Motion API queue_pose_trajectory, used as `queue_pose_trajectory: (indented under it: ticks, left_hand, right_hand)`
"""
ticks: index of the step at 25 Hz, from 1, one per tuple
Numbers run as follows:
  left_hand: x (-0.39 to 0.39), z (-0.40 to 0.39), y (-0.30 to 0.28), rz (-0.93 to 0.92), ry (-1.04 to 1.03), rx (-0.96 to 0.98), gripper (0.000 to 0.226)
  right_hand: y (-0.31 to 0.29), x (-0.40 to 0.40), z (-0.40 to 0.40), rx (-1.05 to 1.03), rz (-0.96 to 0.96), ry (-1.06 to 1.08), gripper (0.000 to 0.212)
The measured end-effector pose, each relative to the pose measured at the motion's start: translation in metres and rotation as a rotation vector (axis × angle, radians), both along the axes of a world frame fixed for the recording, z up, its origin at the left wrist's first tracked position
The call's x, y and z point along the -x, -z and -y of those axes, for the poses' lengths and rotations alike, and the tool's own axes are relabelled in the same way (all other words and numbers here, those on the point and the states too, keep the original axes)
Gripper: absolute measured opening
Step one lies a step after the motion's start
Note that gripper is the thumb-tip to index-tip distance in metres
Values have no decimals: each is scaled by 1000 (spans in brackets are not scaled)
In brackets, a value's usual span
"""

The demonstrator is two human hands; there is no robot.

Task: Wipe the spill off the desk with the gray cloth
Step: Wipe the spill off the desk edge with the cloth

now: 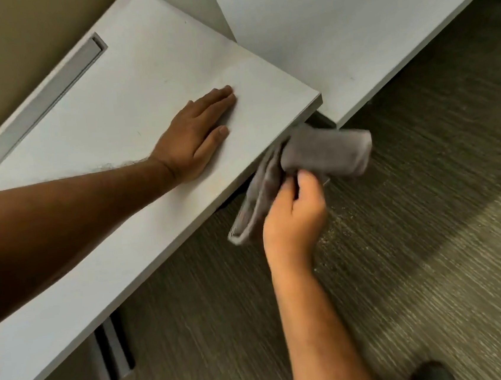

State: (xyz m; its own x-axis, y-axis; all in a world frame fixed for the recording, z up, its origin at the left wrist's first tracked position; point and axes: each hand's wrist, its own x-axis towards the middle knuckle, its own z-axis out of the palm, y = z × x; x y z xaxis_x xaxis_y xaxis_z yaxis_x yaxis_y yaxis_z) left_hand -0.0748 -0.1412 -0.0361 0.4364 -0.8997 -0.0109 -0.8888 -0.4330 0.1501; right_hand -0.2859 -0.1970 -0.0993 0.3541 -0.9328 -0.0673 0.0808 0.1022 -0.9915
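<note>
My left hand [194, 137] lies flat, palm down, on the pale grey desk [126, 79] near its front right corner, fingers together and holding nothing. My right hand [295, 216] is off the desk's front edge, over the floor, closed on the gray cloth [326, 154]. The cloth is bunched, with one end sticking out to the right and a fold hanging down to the left of my fist. It touches the desk's front edge just below the corner. A faint whitish smear [107, 167] shows on the desk beside my left forearm.
A long metal cable slot [48, 99] is set into the desk's back left. A second pale desk [365, 29] adjoins on the right, with a divider panel between them. Below is striped grey carpet [433, 232], a desk leg foot [112, 356], and a dark shoe [429, 375].
</note>
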Motion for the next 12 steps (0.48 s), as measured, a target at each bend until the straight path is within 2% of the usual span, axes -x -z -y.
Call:
queue_pose_trajectory:
  ticks: [3, 5, 6, 7, 9, 10, 12]
  left_hand:
    - [-2, -1, 1, -24, -9, 19, 59]
    - [-4, -2, 1, -30, -2, 19, 59]
    - [-5, 0, 1, -30, 2, 22, 60]
    - [-7, -1, 1, -31, -1, 25, 60]
    - [-11, -2, 1, -51, -17, 38, 60]
    - [-12, -1, 2, -72, -16, 51, 60]
    - [-15, -3, 3, -91, -7, 68, 59]
  right_hand:
    - [-4, -21, -1, 192, -173, -32, 18]
    - [-5, -9, -31, 163, -231, -100, 16]
    - [-4, -2, -37, 50, -208, -133, 19]
    - [-4, 4, -36, -166, -141, -119, 23]
    - [-16, 9, -8, -697, 120, -2, 33]
    - [-22, 12, 16, -892, 258, 22, 33]
    - [-35, 19, 63, -1059, 397, -38, 33]
